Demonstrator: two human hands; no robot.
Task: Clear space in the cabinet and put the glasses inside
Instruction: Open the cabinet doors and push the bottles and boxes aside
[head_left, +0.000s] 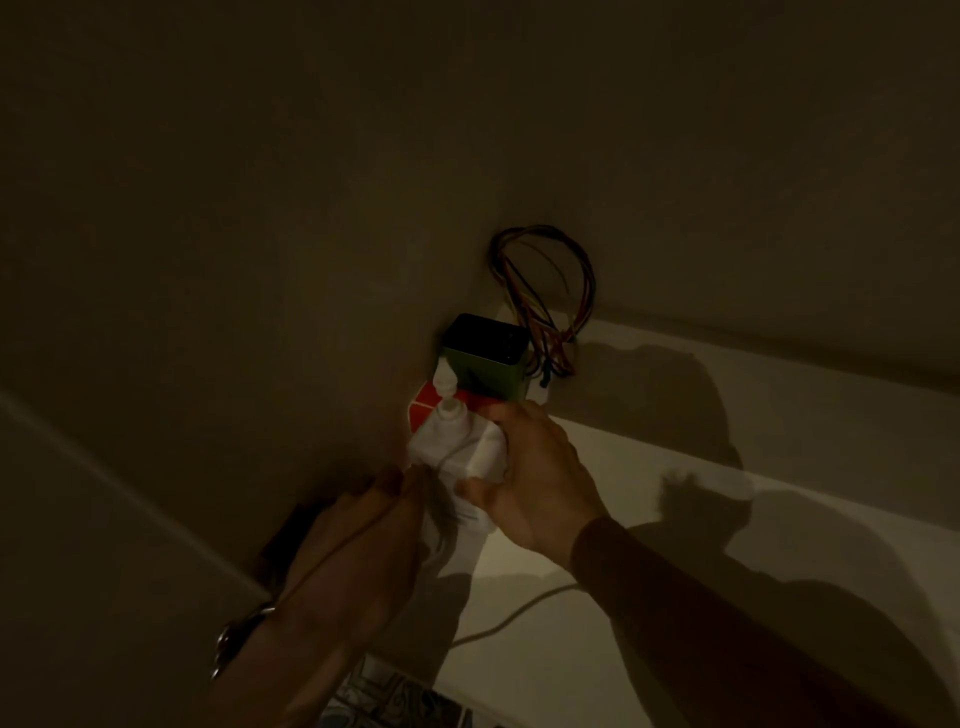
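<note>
On the far left the dim scene shows only a pale slanted edge, perhaps a cabinet door or frame, though the light is too poor to be sure; next to it the left hand (363, 525), with a bracelet (236, 631) on its wrist, reaches up and touches the lower left side of a white bottle (454, 447), its fingers lost in shadow, so I cannot tell whether it grips or merely steadies. The bottle, white with a small nozzle cap, stands at the middle, tight against a red and white carton (423, 402) behind it and a dark green box (485, 358) above. Further right the right hand (530, 478) wraps the bottle's right side, thumb below and fingers over the shoulder, closed firmly on it. Above right hangs a loop of coloured wires (545, 291), and a pale shelf surface (675, 519) stretches away under the hands' shadows (a thin white cord (511, 613) trails across it). No glasses are in view, so I judge the work to be at the clearing stage, with the placing of glasses left to do
</note>
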